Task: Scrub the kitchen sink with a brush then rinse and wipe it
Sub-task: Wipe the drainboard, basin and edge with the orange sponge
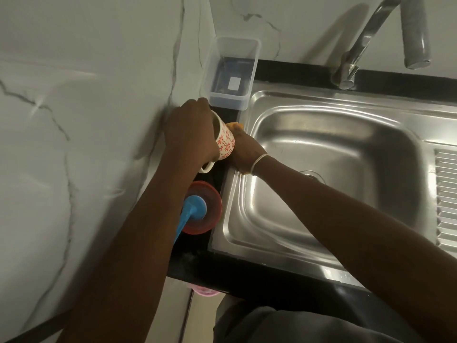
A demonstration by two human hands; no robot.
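Observation:
My left hand (pixel 190 132) grips a white mug with a red flower pattern (pixel 224 142), lifted and tilted over the dark counter strip left of the sink. Under and beside the mug, my right hand (pixel 244 152) presses a yellow cloth (pixel 238 125) onto that strip at the sink's left rim; only small corners of the cloth show. The steel sink (pixel 333 154) has a bare basin with a drain (pixel 312 174). A blue-handled brush (pixel 191 211) stands in a red round holder (pixel 210 206) on the counter, partly behind my left forearm.
A clear plastic box (pixel 232 73) sits at the back of the counter strip. The tap (pixel 371 38) rises behind the sink, its spout ending high at the right. A ridged draining board (pixel 446 194) lies right of the basin. A marbled wall (pixel 86 120) is close on the left.

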